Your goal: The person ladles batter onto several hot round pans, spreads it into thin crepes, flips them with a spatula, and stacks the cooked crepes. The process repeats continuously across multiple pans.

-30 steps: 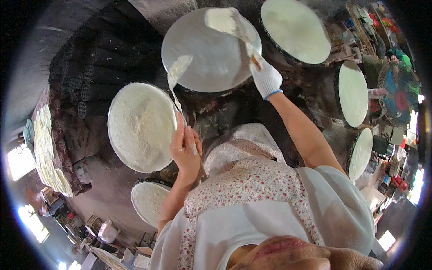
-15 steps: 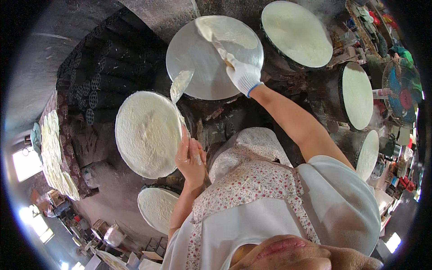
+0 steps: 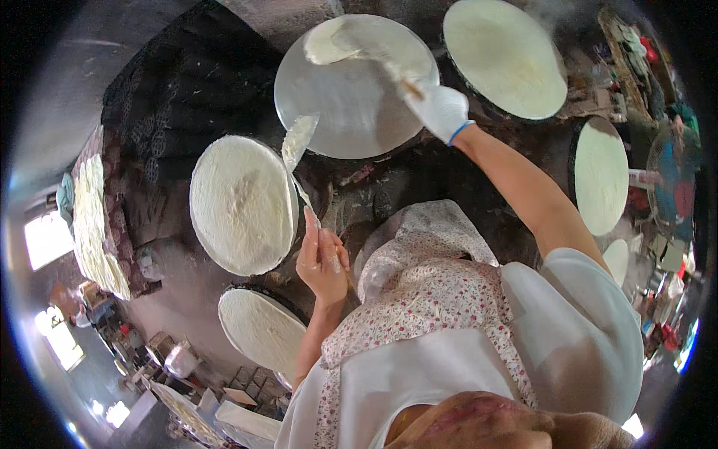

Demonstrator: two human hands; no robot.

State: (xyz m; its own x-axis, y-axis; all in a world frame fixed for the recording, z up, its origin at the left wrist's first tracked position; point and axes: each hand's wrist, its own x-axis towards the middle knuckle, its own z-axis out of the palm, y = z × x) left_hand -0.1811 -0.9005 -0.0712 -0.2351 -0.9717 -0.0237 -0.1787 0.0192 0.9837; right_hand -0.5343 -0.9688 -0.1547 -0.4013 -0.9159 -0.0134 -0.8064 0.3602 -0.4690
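Currently my gloved right hand point(image 3: 440, 112) is wrapped around a brown-handled spreader point(image 3: 409, 87), its blade blurred over the round griddle point(image 3: 351, 127), near pale batter point(image 3: 327, 43). My left hand point(image 3: 321, 260) pinches a batter-coated scoop point(image 3: 300, 139) by the griddle's near-left edge. Both tools probably light, stiff; batter soft, slippery; best held by the handles, behind the coated ends.

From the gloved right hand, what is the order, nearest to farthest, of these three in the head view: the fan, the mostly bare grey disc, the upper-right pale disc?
1. Mostly bare grey disc: beside the right hand, mainly to its left.
2. Upper-right pale disc: apart from the hand, up and right.
3. Fan: near the right edge.
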